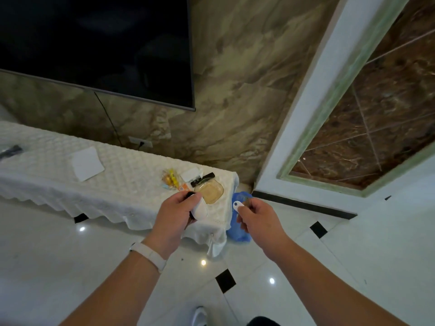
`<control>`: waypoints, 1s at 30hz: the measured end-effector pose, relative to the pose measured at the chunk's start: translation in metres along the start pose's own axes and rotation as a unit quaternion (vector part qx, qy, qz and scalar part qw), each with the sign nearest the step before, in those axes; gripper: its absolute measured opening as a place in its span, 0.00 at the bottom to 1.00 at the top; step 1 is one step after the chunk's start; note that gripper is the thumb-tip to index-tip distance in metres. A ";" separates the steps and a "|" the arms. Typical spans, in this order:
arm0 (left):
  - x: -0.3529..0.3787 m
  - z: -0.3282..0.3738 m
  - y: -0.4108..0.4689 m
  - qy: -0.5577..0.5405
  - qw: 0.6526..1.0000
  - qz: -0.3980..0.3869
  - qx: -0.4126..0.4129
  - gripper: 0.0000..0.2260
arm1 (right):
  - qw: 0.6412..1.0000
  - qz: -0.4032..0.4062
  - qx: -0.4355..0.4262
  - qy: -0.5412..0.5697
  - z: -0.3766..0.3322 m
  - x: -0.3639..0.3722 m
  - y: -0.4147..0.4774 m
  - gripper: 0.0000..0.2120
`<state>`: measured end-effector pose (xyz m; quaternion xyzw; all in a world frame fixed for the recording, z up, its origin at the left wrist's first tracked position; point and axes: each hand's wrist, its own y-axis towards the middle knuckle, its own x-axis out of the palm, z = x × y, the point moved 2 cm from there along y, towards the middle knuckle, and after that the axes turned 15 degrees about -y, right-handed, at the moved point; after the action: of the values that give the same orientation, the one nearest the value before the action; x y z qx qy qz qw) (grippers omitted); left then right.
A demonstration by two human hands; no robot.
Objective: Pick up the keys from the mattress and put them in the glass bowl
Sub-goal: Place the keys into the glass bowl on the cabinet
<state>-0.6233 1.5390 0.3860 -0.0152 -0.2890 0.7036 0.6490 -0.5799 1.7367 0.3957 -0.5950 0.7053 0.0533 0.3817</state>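
Observation:
A squarish glass bowl (210, 190) sits near the right end of a low cabinet covered with a white quilted cloth (117, 182). My right hand (257, 217) is closed around the keys (237, 206); their white oval fob sticks out of my fingers, just right of the bowl and off the cabinet's end. My left hand (175, 212) grips a white and black device (199, 207) just in front of the bowl. The keys' metal parts are mostly hidden in my fist.
A black remote (203, 178), a snack packet (170, 178) and small items lie behind the bowl. A white sheet (87, 164) lies further left. A blue bag (237, 229) sits on the floor by the cabinet's end. A large dark TV (94, 43) hangs above.

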 end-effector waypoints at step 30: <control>0.048 -0.047 0.294 0.021 0.983 0.161 -0.091 0.06 | 0.990 -0.138 0.010 -0.033 0.017 0.043 0.349 0.08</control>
<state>-0.8778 1.6047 0.2386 -0.1351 -0.3321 0.7692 0.5290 -0.8787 1.8113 0.2253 -0.6806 0.6043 0.0126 0.4140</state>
